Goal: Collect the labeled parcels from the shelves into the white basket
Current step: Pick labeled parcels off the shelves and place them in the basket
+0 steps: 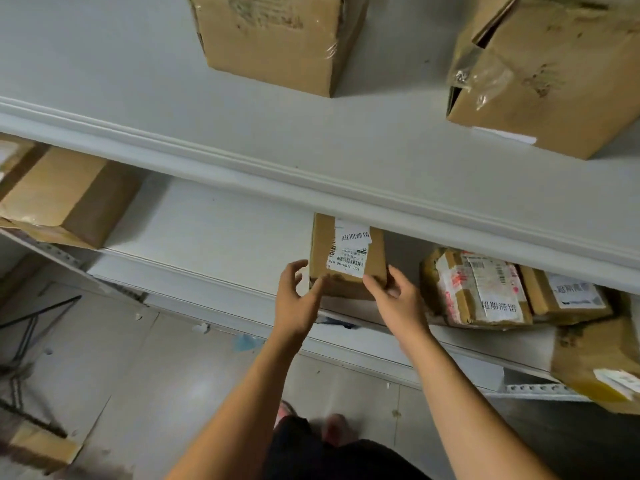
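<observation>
A small brown cardboard parcel [375, 258] with a white barcode label lies on the lower white shelf [207, 230], half under the upper shelf's edge. My left hand [298, 303] touches its near left corner, fingers loosely curled and thumb on the front edge. My right hand [394, 299] grips its near right corner, thumb on top. The white basket is out of view.
More labeled parcels [481, 289] crowd the lower shelf at the right, one box [595, 365] overhanging the edge. A box [65, 195] sits at the shelf's left end. Two big cartons [277, 39] stand on the upper shelf [311, 157]. Tiled floor lies below.
</observation>
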